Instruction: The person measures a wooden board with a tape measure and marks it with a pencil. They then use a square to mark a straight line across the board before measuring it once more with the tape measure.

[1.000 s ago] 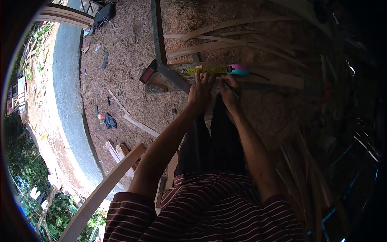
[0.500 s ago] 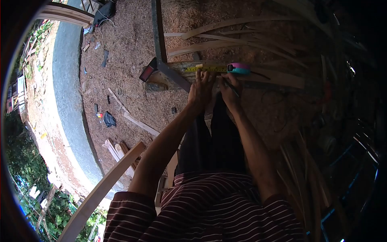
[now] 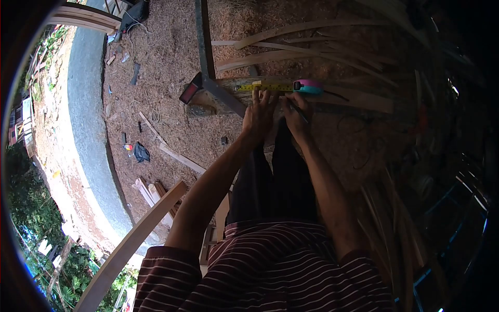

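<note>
- Outdoors, the brown ground (image 3: 176,78) is strewn with what look like wood shavings; a grey concrete strip (image 3: 86,104) curves along the left, and thin wood strips (image 3: 312,26) lie on the far side.
- The tape measure (image 3: 309,87) lies on a low wooden bench (image 3: 228,85), just beyond both hands, its pink-and-teal case to the right and its yellow blade (image 3: 275,88) drawn out to the left.
- It is probably light, with a hard, smooth case and a thin, springy blade that could slide or buckle; the case seems the sure place to take hold, with the blade pressed flat.
- The left hand (image 3: 258,118) is palm down with its fingers parted, the tips at the blade's near edge; whether they press on it cannot be told.
- The right hand (image 3: 298,115), near the case, has its fingers closed around a slim pen-like tool (image 3: 300,112).
</note>
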Action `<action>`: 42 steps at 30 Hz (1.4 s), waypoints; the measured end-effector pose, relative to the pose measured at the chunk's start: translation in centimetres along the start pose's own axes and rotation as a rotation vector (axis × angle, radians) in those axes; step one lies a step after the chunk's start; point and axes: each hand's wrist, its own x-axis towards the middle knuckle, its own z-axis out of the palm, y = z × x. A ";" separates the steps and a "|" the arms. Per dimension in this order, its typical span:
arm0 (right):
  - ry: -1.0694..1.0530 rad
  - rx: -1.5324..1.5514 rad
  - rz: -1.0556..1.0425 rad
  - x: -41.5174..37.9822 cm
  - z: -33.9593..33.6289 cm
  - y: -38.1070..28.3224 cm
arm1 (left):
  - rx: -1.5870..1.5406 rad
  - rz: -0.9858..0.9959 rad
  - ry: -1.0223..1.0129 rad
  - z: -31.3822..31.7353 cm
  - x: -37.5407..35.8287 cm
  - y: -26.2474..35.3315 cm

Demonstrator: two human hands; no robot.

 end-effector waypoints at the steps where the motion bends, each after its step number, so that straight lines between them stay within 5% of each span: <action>1: -0.002 -0.007 -0.004 0.0 0.0 0.0 | -0.001 -0.001 -0.002 -0.1 0.0 0.1; 42: -0.009 -0.040 -0.003 0.1 -0.1 0.0 | -0.003 0.026 0.103 1.0 -0.1 -0.3</action>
